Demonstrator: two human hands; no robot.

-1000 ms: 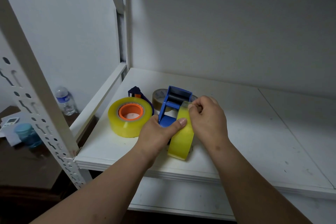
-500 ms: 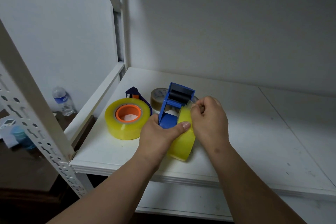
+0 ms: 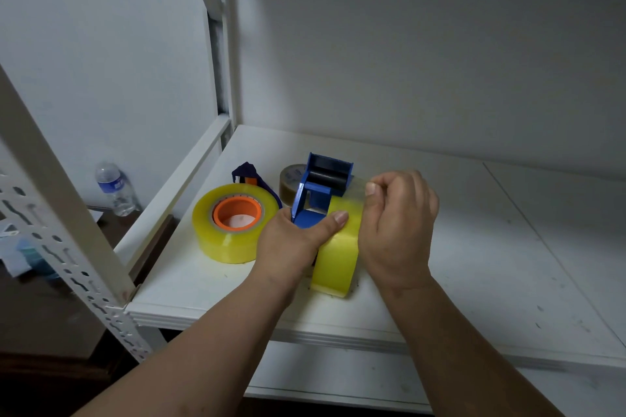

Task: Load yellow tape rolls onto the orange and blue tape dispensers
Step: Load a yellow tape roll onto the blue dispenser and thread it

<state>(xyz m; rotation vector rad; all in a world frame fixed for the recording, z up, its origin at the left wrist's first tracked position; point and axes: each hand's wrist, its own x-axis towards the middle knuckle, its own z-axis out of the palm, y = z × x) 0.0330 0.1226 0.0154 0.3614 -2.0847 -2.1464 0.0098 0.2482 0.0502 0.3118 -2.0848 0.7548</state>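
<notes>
left hand (image 3: 294, 240) gripping upright yellow tape roll (image 3: 338, 247) on blue plastic dispenser (image 3: 321, 193), on white shelf (image 3: 474, 247) | right hand (image 3: 399, 223) pinching clear tape end, now drawing it higher toward roller | threading progressing

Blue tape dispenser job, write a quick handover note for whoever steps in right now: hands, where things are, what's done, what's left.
Left hand: grips the blue dispenser and the upright yellow roll on it, thumb across the roll.
Right hand: pinches the tape's free end near the dispenser's roller.
Other yellow roll: lies flat on the white shelf, seated on the orange hub.
Behind: a brown tape roll.
Done: both rolls appear seated.
Left: thread the free end through the blue dispenser; whether the orange one is threaded cannot be seen.
</notes>
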